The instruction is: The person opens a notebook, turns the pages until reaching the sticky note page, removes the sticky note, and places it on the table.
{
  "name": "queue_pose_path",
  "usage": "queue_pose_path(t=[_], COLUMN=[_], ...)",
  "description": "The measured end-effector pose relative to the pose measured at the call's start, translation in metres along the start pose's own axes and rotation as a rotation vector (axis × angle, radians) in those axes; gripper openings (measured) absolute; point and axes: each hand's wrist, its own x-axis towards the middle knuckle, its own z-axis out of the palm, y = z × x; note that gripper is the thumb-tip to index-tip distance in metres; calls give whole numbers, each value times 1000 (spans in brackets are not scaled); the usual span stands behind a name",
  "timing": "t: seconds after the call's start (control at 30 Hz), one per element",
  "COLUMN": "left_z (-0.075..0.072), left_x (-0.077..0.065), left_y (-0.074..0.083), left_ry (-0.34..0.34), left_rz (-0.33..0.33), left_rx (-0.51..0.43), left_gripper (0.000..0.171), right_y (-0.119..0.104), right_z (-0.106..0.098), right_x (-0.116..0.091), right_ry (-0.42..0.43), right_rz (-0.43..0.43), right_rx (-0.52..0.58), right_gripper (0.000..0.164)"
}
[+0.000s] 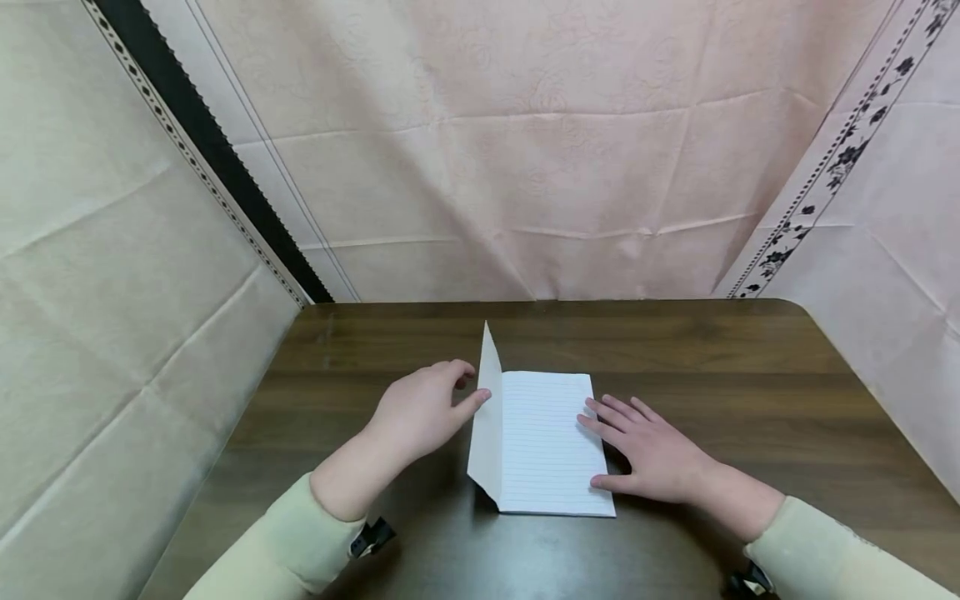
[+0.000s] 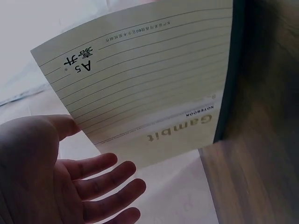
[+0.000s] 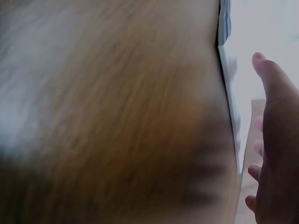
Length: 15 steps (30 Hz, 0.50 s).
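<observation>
A notebook (image 1: pixel 551 442) with lined white pages lies on the table, its front cover (image 1: pixel 487 425) standing nearly upright along the left side. My left hand (image 1: pixel 423 410) is at the cover's free edge, the thumb right at that edge and the other fingers loosely bent on the outer side. In the left wrist view the cover's outer face (image 2: pixel 154 88) shows printed lines, "A5" and "Gambit", with a dark spine strip (image 2: pixel 231 74). Fingers spread, my right hand (image 1: pixel 652 450) lies over the right edge of the lined page.
The notebook is on a dark brown wooden table (image 1: pixel 360 342). Pale cloth hangs behind the table and at both sides, with a black strip (image 1: pixel 225 150) at the left and a floral border (image 1: pixel 840 167) at the right. Dark bands (image 1: pixel 371 537) sit at both wrists.
</observation>
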Motion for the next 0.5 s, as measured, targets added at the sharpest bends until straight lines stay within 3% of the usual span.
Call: queue_pose_path(t=[0.5], left_z=[3], left_x=[-16], left_y=[-31], left_ry=[24], left_rz=[-61], left_rx=[-24], left_gripper=[43], right_y=[7], right_z=[7], right_x=[-3], right_ry=[-60], right_rz=[22], right_rx=[-11], right_gripper=[90])
